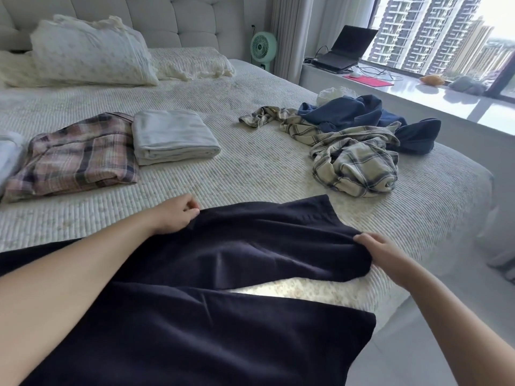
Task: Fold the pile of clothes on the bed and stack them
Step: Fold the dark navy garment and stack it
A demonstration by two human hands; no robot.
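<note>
A dark navy garment [245,274] lies spread across the near edge of the bed [250,168], part of it hanging over that edge. The left hand [174,215] pinches a fold of the garment at its far left side, fingers curled onto the cloth. The right hand [387,254] holds the garment's right side, its grip closed over a bunched fold near the bed's right edge.

Toward the left edge of the bed sit two folded pieces side by side and touching: a pink plaid garment [75,160] and a white folded cloth [172,136]. A sliver of another pale folded item [8,157] shows at the far left.

Near the right edge lies the unfolded pile: a cream checked shirt [351,160], crumpled, with a blue garment [370,118] behind and partly under it, and something white [334,94] beyond that.

Pillows [92,54] rest at the head of the bed. On the window ledge [418,90] beyond the right edge stands an open laptop [345,50]; a green fan [263,48] stands by the headboard.
</note>
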